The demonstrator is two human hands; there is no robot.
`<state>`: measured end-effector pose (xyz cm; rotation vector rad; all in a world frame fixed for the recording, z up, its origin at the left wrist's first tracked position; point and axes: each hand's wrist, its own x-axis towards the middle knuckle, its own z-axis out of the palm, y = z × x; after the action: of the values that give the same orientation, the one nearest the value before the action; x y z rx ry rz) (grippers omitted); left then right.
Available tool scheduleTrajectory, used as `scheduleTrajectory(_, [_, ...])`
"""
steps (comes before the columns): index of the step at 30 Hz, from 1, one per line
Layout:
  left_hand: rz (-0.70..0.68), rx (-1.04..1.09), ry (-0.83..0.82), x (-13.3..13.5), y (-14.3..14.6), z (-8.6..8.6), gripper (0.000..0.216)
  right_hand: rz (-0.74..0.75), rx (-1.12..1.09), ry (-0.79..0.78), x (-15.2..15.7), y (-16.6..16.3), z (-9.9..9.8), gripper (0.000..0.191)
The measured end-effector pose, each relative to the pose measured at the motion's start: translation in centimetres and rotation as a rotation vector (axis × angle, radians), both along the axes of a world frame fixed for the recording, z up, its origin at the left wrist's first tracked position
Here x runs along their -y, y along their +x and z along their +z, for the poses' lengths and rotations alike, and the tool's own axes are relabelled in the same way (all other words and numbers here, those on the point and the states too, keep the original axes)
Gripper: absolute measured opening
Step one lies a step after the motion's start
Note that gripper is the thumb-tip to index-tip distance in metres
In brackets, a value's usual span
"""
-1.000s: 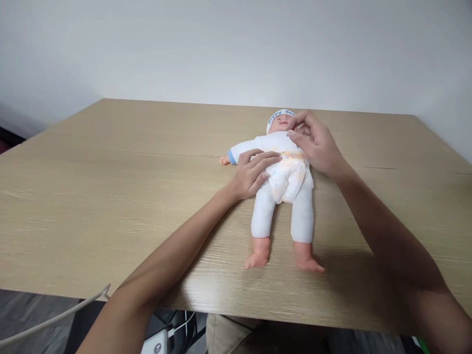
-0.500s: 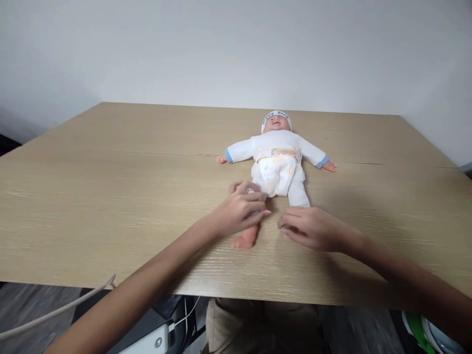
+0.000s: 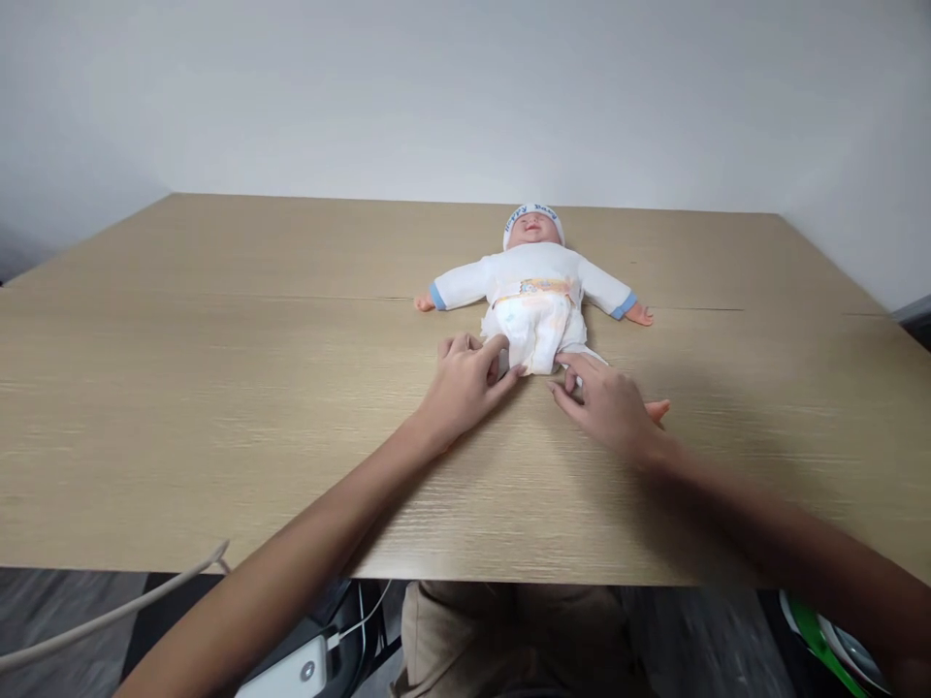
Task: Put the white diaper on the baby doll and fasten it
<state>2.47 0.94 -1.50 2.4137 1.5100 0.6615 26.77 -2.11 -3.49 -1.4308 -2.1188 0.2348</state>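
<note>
A baby doll (image 3: 534, 262) in a white top with blue cuffs and a white cap lies on its back, arms spread. Round its hips is a white diaper (image 3: 530, 325) with an orange printed waistband. My left hand (image 3: 465, 383) is over the doll's leg at the diaper's left edge, fingers bent, thumb apart near the crotch. On the other side my right hand (image 3: 603, 397) reaches to the diaper's lower right edge, index finger and thumb apart. My hands cover most of both legs; one foot (image 3: 658, 411) shows beyond my right hand.
The doll lies on a wide wooden table (image 3: 254, 388) that meets a pale wall (image 3: 349, 97). Below the front edge are a white power bank (image 3: 291, 674) with a cable and a thick pale cord (image 3: 116, 616). A green-rimmed object (image 3: 821, 635) is at lower right.
Both hands have moved away from me, up to the diaper's leg edges. My right hand has gone from the lower leg to the diaper. The view has shifted slightly.
</note>
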Motion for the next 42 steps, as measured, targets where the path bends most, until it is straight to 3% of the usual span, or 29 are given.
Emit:
scheduleTrajectory(5, [-0.061, 0.047, 0.029, -0.3, -0.3, -0.3, 0.018, -0.025, 0.13, 0.04, 0.6, -0.1, -0.6, 0.034])
scheduleTrajectory(10, [-0.141, 0.219, 0.047, -0.8, -0.8, -1.1, 0.013, 0.005, 0.108, 0.057, 1.0, -0.2, -0.5, 0.034])
scheduleTrajectory(14, [-0.163, 0.265, 0.012, -0.8, -1.1, -0.7, 0.014, 0.039, 0.078, 0.028, 0.9, -0.3, -0.1, 0.038])
scheduleTrajectory(20, [-0.145, 0.285, -0.09, -0.6, -1.0, -0.2, 0.021, 0.063, 0.03, -0.087, 0.9, -0.8, 0.7, 0.046])
scheduleTrajectory(25, [-0.141, 0.364, -0.148, -1.0, -0.9, -0.5, 0.014, -0.028, 0.028, -0.284, 1.0, -1.8, 1.8, 0.053])
scheduleTrajectory(28, [-0.103, 0.429, -0.204, -1.1, -0.9, -0.6, 0.016, -0.094, -0.009, -0.319, 0.8, -2.1, 2.0, 0.05])
scheduleTrajectory(38, [-0.014, 0.8, -0.354, -0.9, -0.9, -1.0, 0.035, -0.137, -0.383, -0.22, -0.4, -0.7, 0.2, 0.048])
scheduleTrajectory(42, [0.053, 0.872, -0.42, -0.6, -0.8, -1.1, 0.047, -0.24, -0.346, -0.151, -0.3, -0.3, 0.6, 0.038])
